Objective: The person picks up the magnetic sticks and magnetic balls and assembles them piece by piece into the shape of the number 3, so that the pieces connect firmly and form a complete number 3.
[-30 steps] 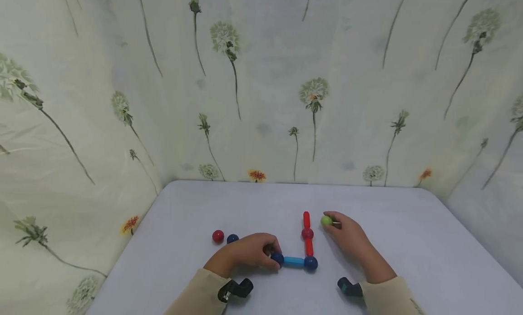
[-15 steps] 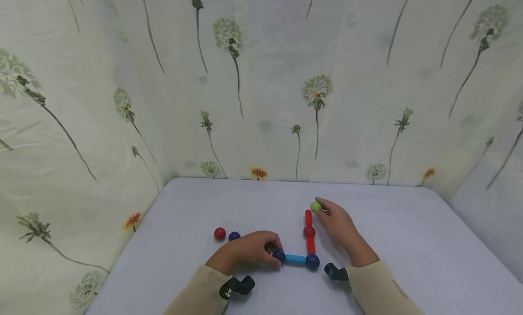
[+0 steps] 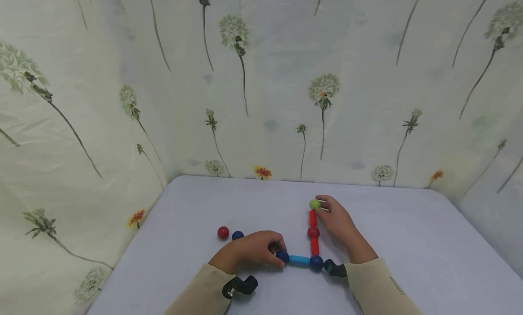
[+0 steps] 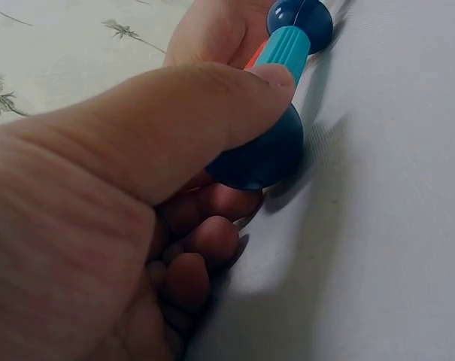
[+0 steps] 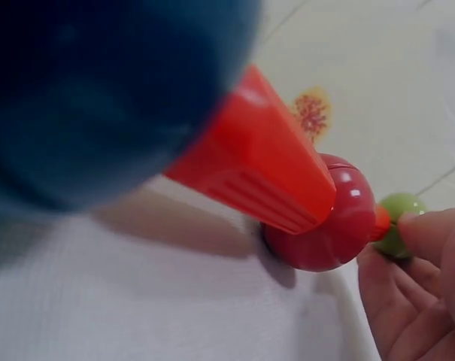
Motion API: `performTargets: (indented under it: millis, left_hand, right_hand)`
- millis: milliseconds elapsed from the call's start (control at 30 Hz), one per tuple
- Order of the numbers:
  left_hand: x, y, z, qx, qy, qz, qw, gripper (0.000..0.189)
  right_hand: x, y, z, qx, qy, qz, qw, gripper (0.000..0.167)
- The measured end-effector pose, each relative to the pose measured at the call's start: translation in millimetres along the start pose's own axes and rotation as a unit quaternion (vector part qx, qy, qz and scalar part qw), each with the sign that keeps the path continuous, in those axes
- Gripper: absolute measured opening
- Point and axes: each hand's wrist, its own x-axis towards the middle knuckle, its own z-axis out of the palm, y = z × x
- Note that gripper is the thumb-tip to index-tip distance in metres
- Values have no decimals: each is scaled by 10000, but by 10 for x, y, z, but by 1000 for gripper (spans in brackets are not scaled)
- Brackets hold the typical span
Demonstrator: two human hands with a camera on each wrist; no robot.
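My left hand (image 3: 257,249) grips a dark blue ball (image 3: 282,258) at the left end of an L-shaped chain; in the left wrist view the thumb (image 4: 265,83) lies across the ball and the light blue rod. That rod (image 3: 299,260) runs to another dark blue ball (image 3: 316,263) at the corner. From there a red rod (image 3: 314,247), a red ball (image 3: 313,232) and a second red rod (image 3: 313,219) lead away toward the back. At the far end my right hand (image 3: 337,219) pinches a lime green ball (image 5: 396,214), which touches the rod's tip.
A loose red ball (image 3: 223,233) and a loose dark blue ball (image 3: 238,235) lie on the white table (image 3: 196,206) left of the chain, the blue one partly behind my left forearm. A flower-patterned cloth (image 3: 269,101) hangs behind the table.
My right hand has carried the green ball left and farther back, from beside the red rods to the tip of the far one. My left hand keeps its grip on the dark blue ball.
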Motion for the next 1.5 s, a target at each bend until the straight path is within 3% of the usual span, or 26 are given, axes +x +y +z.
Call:
performTargets:
  millis: [467, 967, 1200, 1300, 1433, 1500]
  left_hand:
    - [-10, 5, 0, -60, -30, 5, 10000, 25]
    - [-22, 38, -12, -18, -147, 22, 9999, 25]
    - [-54, 77, -20, -45, -204, 12, 9998, 20]
    - [-84, 106, -39, -82, -12, -180, 9998, 13]
    - [-153, 146, -149, -340, 616, -433, 9966, 10]
    - [-220, 176, -230, -511, 889, -382, 9940, 12]
  right_hand:
    - [13, 145, 2, 75, -213, 100, 9997, 45]
    - [-24, 146, 9, -642, -404, -108, 9971, 49]
    - [-35, 153, 29, -566, -406, -109, 9975, 52]
    - [-45, 157, 36, -482, -446, -180, 9977, 52]
    - [-57, 153, 39, -443, -461, -182, 9978, 52]
    - [-58, 158, 33, -466, -447, -178, 9978, 52]
